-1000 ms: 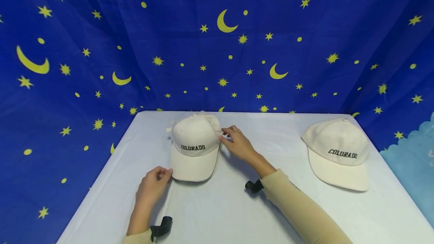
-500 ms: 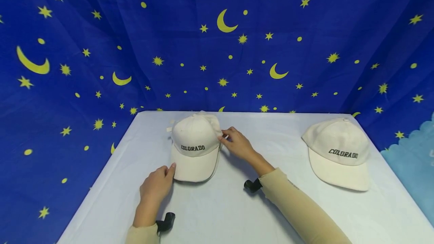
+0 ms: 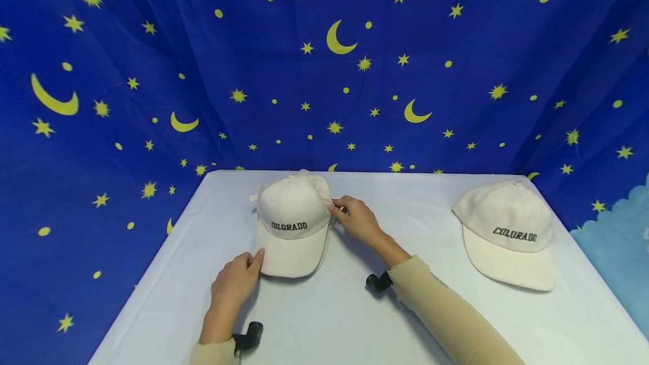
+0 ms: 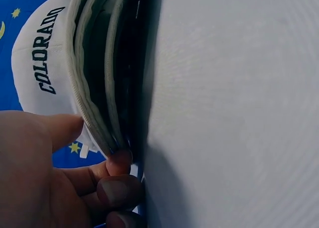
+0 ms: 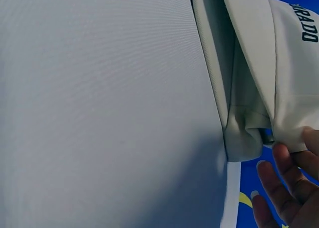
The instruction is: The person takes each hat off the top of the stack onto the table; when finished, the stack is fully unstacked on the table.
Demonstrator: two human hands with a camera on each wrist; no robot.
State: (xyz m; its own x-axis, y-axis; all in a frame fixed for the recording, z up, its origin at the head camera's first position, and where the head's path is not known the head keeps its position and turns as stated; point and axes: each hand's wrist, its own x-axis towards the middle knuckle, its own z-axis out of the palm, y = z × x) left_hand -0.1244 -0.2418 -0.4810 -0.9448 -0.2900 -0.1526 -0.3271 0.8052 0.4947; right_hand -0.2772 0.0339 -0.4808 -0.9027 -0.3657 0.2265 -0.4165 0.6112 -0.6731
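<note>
A white baseball cap [image 3: 291,207] lettered COLORADO tops a stack at the table's left, its brim toward me. In the left wrist view, stacked brims [image 4: 110,73] show with dark gaps between them. My left hand [image 3: 235,280] pinches the brims' left corner, thumb on the upper brim and a fingertip at the lower edges. At the crown's right side, my right hand [image 3: 357,220] pinches the top cap's lower edge between thumb and finger. A lower cap [image 5: 244,133] shows beneath it in the right wrist view. How many caps are stacked is partly hidden.
Another white COLORADO cap [image 3: 507,230] lies at the table's right, brim toward me. The white-covered table [image 3: 324,325] ends at the back against a blue curtain [image 3: 284,61] with yellow stars and moons.
My left hand has shifted slightly right and its thumb now lies over the brim's corner. My right hand keeps its pinch with hardly any movement. The head view has tilted slightly upward.
</note>
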